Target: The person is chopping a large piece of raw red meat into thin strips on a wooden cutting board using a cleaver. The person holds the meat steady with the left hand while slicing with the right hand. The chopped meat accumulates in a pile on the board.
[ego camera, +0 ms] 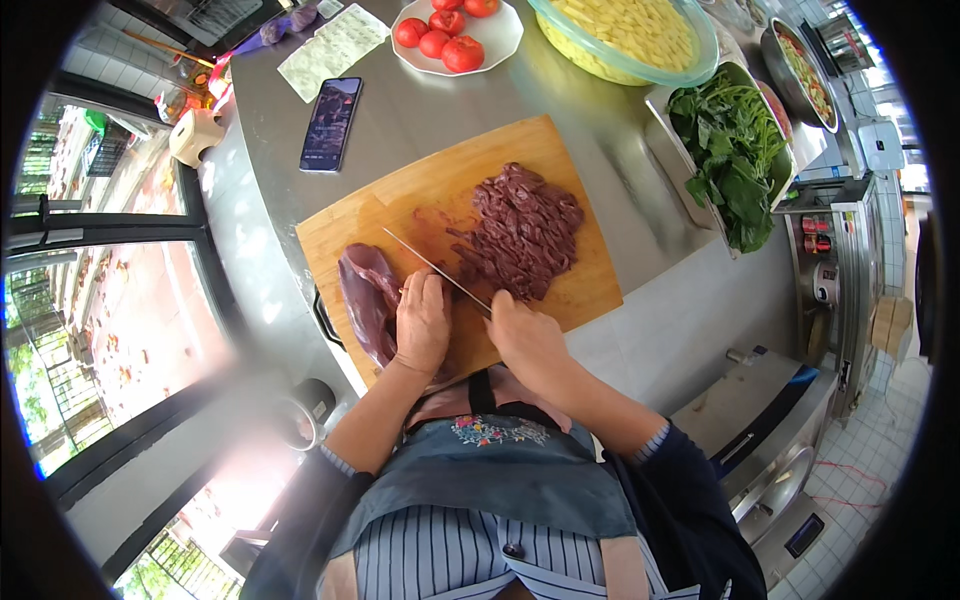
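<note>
My right hand (521, 330) is closed around the handle of a kitchen knife (435, 268). Its blade slants up and left across the wooden cutting board (420, 180). Beside the blade, the curled fingers of my left hand (422, 319) hold down a piece of dark red raw meat, mostly hidden beneath them. A larger uncut piece of raw meat (364, 296) lies along the board's left side, just left of that hand. To the right of the blade sits a heap of sliced raw meat (529, 229). Wet red smears mark the wood between them.
The board rests on a steel table (600, 187). Beyond it are a smartphone (331, 124), a paper sheet (334, 51), a white plate (504, 43) of tomatoes (463, 54) and a bowl of cut yellow pieces (619, 34). A tray of leafy greens (731, 154) stands right.
</note>
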Demonstrator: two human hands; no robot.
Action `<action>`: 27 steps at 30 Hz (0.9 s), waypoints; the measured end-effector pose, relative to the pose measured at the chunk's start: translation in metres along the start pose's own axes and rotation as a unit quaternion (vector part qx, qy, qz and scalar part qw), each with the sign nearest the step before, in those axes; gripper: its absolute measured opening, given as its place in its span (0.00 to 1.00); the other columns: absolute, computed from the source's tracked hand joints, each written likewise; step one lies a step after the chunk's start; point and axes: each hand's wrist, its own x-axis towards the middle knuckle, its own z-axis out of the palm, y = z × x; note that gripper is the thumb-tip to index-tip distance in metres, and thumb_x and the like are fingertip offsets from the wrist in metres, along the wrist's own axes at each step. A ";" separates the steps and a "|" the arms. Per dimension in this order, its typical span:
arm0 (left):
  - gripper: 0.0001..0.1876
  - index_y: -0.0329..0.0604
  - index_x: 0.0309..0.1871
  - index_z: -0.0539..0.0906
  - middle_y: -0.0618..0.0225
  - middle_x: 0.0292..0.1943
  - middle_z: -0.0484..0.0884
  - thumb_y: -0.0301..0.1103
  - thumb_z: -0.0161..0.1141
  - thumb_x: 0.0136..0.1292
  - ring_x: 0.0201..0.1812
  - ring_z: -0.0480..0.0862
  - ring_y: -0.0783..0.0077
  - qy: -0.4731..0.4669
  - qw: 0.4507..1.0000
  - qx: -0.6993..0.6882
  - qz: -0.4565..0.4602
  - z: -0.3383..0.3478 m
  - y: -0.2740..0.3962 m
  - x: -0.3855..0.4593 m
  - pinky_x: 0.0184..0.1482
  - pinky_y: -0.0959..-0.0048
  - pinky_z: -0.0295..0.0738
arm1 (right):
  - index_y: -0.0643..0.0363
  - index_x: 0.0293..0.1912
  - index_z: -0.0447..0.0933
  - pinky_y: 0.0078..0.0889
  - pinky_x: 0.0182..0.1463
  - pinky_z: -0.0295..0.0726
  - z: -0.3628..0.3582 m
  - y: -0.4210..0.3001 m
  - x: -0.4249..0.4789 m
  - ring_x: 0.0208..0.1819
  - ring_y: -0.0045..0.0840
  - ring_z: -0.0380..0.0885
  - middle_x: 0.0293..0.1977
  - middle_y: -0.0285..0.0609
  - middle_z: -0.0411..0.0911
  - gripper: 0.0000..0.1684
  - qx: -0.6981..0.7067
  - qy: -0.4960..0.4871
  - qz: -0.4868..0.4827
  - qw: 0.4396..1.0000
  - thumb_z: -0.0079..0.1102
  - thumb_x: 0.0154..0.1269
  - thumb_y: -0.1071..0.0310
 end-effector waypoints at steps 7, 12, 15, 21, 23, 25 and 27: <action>0.07 0.35 0.39 0.75 0.51 0.39 0.77 0.20 0.59 0.59 0.43 0.77 0.46 0.011 1.000 -0.016 -0.005 0.001 -0.001 0.002 0.47 0.57 0.73 | 0.61 0.36 0.65 0.51 0.32 0.77 -0.020 0.011 -0.014 0.29 0.52 0.80 0.25 0.52 0.79 0.13 0.044 -0.029 0.047 0.997 0.54 0.69 0.62; 0.07 0.36 0.41 0.74 0.52 0.41 0.77 0.23 0.61 0.61 0.44 0.78 0.47 0.001 0.999 -0.019 -0.029 -0.003 0.005 0.002 0.46 0.57 0.75 | 0.60 0.36 0.64 0.54 0.28 0.74 -0.041 0.033 -0.047 0.26 0.55 0.77 0.25 0.55 0.78 0.17 0.040 -0.009 0.076 0.996 0.59 0.67 0.58; 0.08 0.36 0.41 0.74 0.52 0.39 0.77 0.23 0.61 0.61 0.43 0.78 0.47 -0.013 0.998 -0.039 -0.053 -0.011 0.013 0.004 0.45 0.56 0.74 | 0.60 0.36 0.64 0.51 0.27 0.75 -0.048 0.027 -0.051 0.25 0.52 0.77 0.23 0.54 0.77 0.16 0.032 -0.044 0.059 0.997 0.59 0.67 0.60; 0.09 0.35 0.42 0.73 0.51 0.40 0.76 0.22 0.59 0.59 0.43 0.77 0.46 -0.047 0.999 0.001 -0.012 -0.009 0.009 -0.002 0.45 0.55 0.74 | 0.60 0.36 0.64 0.48 0.25 0.75 -0.042 0.027 -0.053 0.23 0.48 0.78 0.22 0.51 0.77 0.16 0.008 -0.032 0.014 0.999 0.60 0.66 0.62; 0.08 0.35 0.41 0.73 0.51 0.40 0.75 0.22 0.58 0.59 0.44 0.77 0.46 -0.042 0.999 0.014 -0.001 -0.007 0.008 -0.003 0.45 0.55 0.75 | 0.60 0.36 0.64 0.46 0.25 0.77 -0.041 0.027 -0.052 0.23 0.46 0.79 0.22 0.50 0.77 0.15 -0.005 -0.039 0.001 0.999 0.59 0.65 0.63; 0.08 0.35 0.41 0.73 0.51 0.40 0.75 0.21 0.58 0.59 0.44 0.77 0.46 -0.041 0.999 0.023 0.001 -0.005 0.006 -0.005 0.45 0.55 0.75 | 0.60 0.36 0.64 0.44 0.25 0.78 -0.041 0.024 -0.049 0.23 0.45 0.80 0.22 0.50 0.77 0.13 -0.010 -0.052 0.001 0.999 0.57 0.65 0.64; 0.08 0.35 0.41 0.73 0.50 0.41 0.75 0.21 0.57 0.59 0.44 0.77 0.46 -0.044 0.999 0.024 0.001 -0.006 0.005 -0.006 0.46 0.56 0.75 | 0.61 0.36 0.64 0.44 0.25 0.78 -0.039 0.015 -0.043 0.23 0.45 0.81 0.23 0.50 0.77 0.11 -0.008 -0.074 0.016 0.997 0.55 0.66 0.65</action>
